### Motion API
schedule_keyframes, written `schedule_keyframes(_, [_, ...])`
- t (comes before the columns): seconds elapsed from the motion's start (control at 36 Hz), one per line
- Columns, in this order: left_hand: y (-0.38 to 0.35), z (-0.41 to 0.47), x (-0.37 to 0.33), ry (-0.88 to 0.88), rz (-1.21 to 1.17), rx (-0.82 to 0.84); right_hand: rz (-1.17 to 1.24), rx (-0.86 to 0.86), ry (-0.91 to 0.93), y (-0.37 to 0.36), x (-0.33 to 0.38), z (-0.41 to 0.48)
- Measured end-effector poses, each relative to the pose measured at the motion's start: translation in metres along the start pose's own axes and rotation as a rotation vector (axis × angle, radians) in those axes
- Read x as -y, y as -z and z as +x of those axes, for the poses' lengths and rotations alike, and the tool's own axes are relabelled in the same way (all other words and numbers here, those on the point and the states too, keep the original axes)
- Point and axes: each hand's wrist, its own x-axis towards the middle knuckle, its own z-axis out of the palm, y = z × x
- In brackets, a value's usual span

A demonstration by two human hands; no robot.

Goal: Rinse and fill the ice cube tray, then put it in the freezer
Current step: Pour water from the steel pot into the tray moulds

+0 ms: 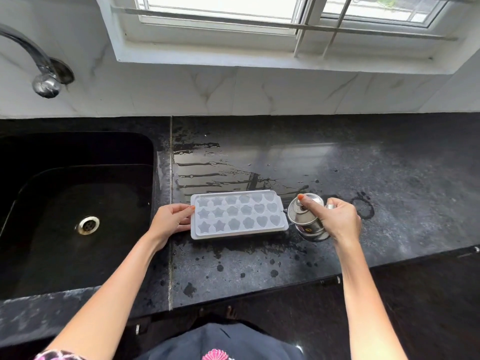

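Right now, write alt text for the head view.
A left hand steadies a white ice cube tray on a wet black counter while the right hand grips a steel cup; a sink lies left.

Wet black counter (363, 162): ice tray (237, 215), steel pot (307, 220).

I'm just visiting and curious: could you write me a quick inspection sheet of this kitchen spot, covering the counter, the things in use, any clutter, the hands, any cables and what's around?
Surface: black stone counter, wet streaks and drops around the tray.
Job's things: white ice cube tray flat on the counter, star, flower and heart moulds; whether they hold water I cannot tell. Small steel jug tilted beside the tray's right end.
Clutter: nothing seen.
Hands: left hand holds the tray's left edge; right hand grips the jug.
Cables: nothing seen.
Surroundings: black sink with metal drain at left, wall tap, marble-look wall tiles, barred window.
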Motion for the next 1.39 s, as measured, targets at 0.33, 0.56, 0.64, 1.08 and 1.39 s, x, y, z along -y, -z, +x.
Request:
schedule_keyframes(0.33, [-0.0004, -0.0017, -0.0011, -0.003, 0.006, -0.006, -0.032, -0.004, 0.02, -0.0011, -0.0073, -0.0056])
schedule_keyframes(0.56, [-0.001, -0.0026, -0.0023, -0.001, 0.005, -0.011, -0.046, -0.005, 0.016, -0.0016, -0.0063, -0.0059])
schedule_keyframes(0.64, [-0.0008, -0.0028, -0.0025, -0.002, 0.007, -0.011, -0.051, -0.002, 0.019, -0.0019, -0.0061, -0.0062])
schedule_keyframes(1.08, [-0.0004, -0.0009, -0.0004, -0.006, 0.029, -0.018, -0.04, -0.016, 0.025, -0.0034, -0.0083, -0.0059])
schedule_keyframes(1.39, [-0.0012, -0.0021, -0.0026, -0.008, 0.03, -0.026, -0.031, -0.023, 0.024, -0.0036, -0.0075, -0.0056])
